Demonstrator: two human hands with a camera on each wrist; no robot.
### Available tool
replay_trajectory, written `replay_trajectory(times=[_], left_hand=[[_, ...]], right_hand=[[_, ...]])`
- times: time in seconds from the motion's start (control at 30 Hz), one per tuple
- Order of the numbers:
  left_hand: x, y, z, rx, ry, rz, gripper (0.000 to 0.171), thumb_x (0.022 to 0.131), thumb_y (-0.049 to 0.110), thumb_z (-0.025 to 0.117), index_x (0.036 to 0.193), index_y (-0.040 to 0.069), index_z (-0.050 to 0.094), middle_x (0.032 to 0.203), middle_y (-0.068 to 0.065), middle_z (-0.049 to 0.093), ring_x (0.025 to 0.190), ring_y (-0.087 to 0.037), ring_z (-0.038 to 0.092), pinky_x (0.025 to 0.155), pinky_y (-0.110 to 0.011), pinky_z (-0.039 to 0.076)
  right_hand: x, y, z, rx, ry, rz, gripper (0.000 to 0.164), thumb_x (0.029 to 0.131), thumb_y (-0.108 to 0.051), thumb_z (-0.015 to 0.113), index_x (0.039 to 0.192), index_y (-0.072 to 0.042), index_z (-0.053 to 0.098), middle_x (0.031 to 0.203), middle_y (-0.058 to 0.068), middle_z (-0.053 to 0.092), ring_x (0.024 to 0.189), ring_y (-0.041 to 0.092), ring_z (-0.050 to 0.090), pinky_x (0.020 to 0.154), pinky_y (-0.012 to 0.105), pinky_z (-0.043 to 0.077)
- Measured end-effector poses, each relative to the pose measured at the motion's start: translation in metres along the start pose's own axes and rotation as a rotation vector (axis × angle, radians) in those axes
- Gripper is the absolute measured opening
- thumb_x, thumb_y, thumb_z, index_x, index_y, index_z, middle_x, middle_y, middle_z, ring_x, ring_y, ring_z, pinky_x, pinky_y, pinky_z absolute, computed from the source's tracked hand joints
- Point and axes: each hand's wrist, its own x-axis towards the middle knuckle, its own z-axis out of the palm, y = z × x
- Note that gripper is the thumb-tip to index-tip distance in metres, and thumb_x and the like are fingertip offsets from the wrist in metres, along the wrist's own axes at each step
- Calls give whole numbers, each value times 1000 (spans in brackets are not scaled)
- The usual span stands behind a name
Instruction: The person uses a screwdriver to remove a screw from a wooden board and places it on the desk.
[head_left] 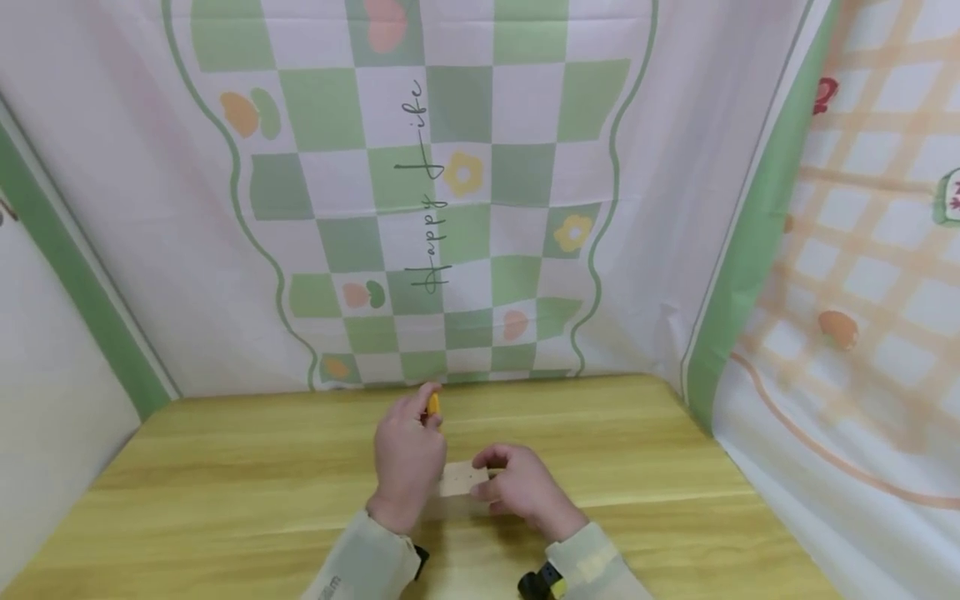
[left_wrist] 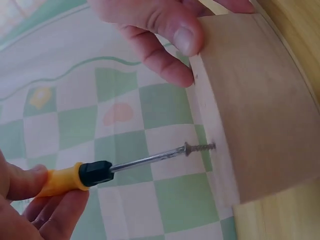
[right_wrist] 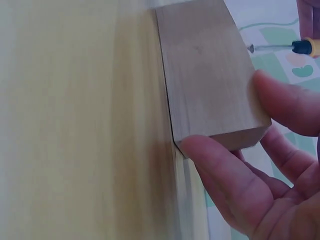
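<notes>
Screw (left_wrist: 200, 148) approx. half driven into wood block (left_wrist: 255, 105) on surface (head_left: 225, 467), threads exposed; left hand (head_left: 407, 458) fingers clamped on screwdriver (left_wrist: 100, 172), right hand (head_left: 525, 487) fingers gripping block; driving incomplete.

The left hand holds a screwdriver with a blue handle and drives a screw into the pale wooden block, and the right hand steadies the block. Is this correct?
Not quite: the handle is yellow-orange with a black collar, not blue, as the left wrist view shows. The left hand holds this screwdriver on a screw partly driven into the pale wooden block, and the right hand steadies the block.
</notes>
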Motion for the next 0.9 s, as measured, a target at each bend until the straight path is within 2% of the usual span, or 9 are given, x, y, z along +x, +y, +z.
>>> replay_trajectory(times=[0.07,0.13,0.2,0.3,0.4,0.47,0.6,0.9], left_hand=[[2,-1,1,-6,-15,3,37,82,-5,70,115,12,72,80,0,60,71,-17,55,65,-37,50],[5,-3,-1,-43,-75,33,36,84,-4,71,117,11,72,84,-2,62,75,-17,58,68,-36,52],[10,-9,-6,-115,-182,73,37,87,-4,72,121,13,71,91,-4,63,81,-17,62,72,-34,55],[18,-20,-15,-285,-394,87,42,92,-3,69,129,18,67,111,-3,65,97,-19,65,78,-32,57],[25,-31,-22,-425,-562,25,45,96,-3,63,132,25,64,120,1,64,107,-20,64,82,-34,56],[28,-36,-25,-471,-627,-18,45,97,-2,61,131,27,65,119,2,66,107,-19,64,81,-34,56],[34,-41,-27,-503,-663,-49,40,95,1,64,127,24,69,110,-1,70,98,-19,66,79,-33,57],[37,-40,-25,-513,-622,-45,33,90,1,69,120,13,73,102,-4,72,90,-20,68,74,-30,57]], right_hand=[[0,0,0,-2,8,-2,35,78,3,79,111,0,66,118,13,61,95,27,63,68,45,59],[0,0,-1,1,8,-3,36,78,3,80,111,0,66,118,13,61,94,27,63,68,44,59],[1,-1,-2,17,-1,5,36,78,2,80,112,0,66,118,14,60,93,27,64,69,44,59],[1,-1,-5,49,-21,25,37,79,2,79,113,1,65,118,15,59,90,28,64,70,45,59],[1,0,-7,69,-37,36,38,80,3,78,114,1,64,116,16,59,89,28,64,73,45,58],[0,1,-8,71,-46,35,39,79,3,78,115,1,64,114,16,59,88,28,64,74,45,58],[1,2,-8,60,-57,27,39,79,2,79,115,0,64,111,16,59,86,28,64,73,45,59],[1,2,-7,64,-47,37,36,79,3,80,111,1,64,107,17,58,81,28,64,70,45,59]])
